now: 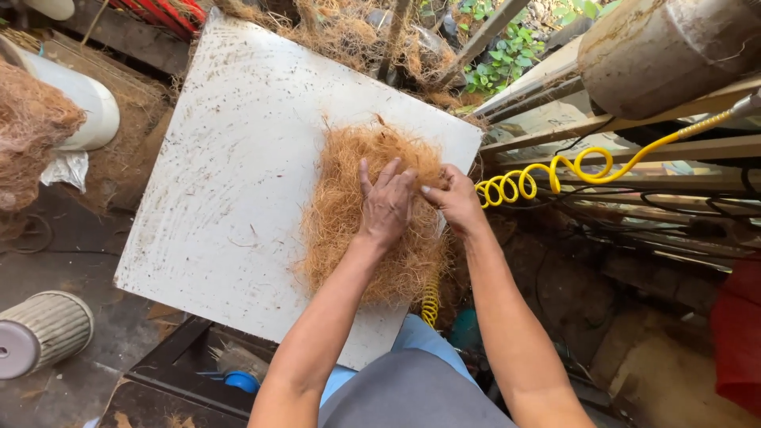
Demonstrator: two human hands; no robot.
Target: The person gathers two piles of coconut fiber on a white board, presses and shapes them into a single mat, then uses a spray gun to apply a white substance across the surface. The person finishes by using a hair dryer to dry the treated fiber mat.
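A heap of orange-brown coconut fibre (349, 206) lies on the right half of a dirty white board (230, 182). My left hand (386, 206) rests flat on top of the heap with its fingers spread, pressing into the fibre. My right hand (455, 198) is at the heap's right edge, near the board's rim, with its fingers curled into the strands. The fingertips of both hands nearly meet over the upper right part of the heap.
A yellow coiled air hose (547, 170) runs right of the board. More loose fibre (28, 135) is piled at the left beside a white pipe (79, 95). A ribbed cylinder (40, 333) lies at lower left. A rusty drum (666, 47) sits upper right.
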